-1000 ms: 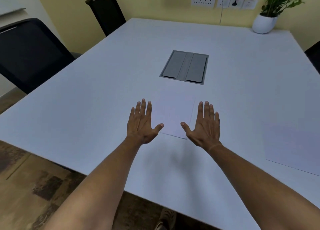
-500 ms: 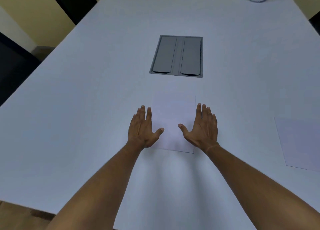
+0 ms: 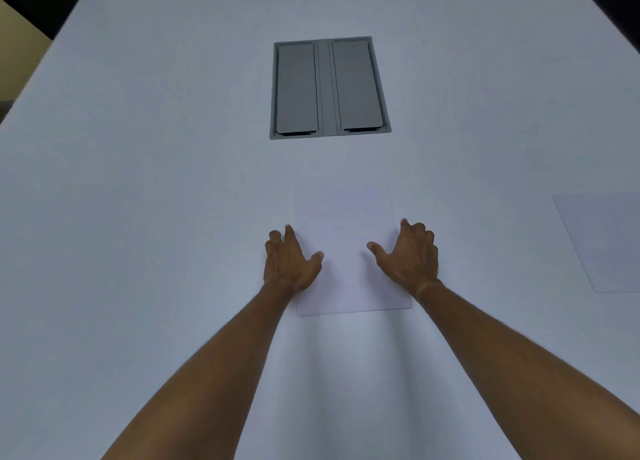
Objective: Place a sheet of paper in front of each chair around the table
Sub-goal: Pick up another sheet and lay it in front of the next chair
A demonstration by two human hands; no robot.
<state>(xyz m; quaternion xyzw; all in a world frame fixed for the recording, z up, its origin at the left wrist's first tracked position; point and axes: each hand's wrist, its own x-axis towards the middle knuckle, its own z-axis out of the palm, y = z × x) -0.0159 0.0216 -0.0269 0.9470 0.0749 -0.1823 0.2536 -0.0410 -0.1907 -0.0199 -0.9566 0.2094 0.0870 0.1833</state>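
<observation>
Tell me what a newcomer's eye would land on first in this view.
First, the two bare hands low in the middle: the left hand and right hand flank the stack of paper, fingers curled at its side edges. Next, the grey cable hatch, set into the white table just beyond the stack. Last, a single sheet lies flat at the right edge.

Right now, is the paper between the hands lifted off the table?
No. The paper stack lies flat on the table, with the left hand and right hand at its side edges.
</observation>
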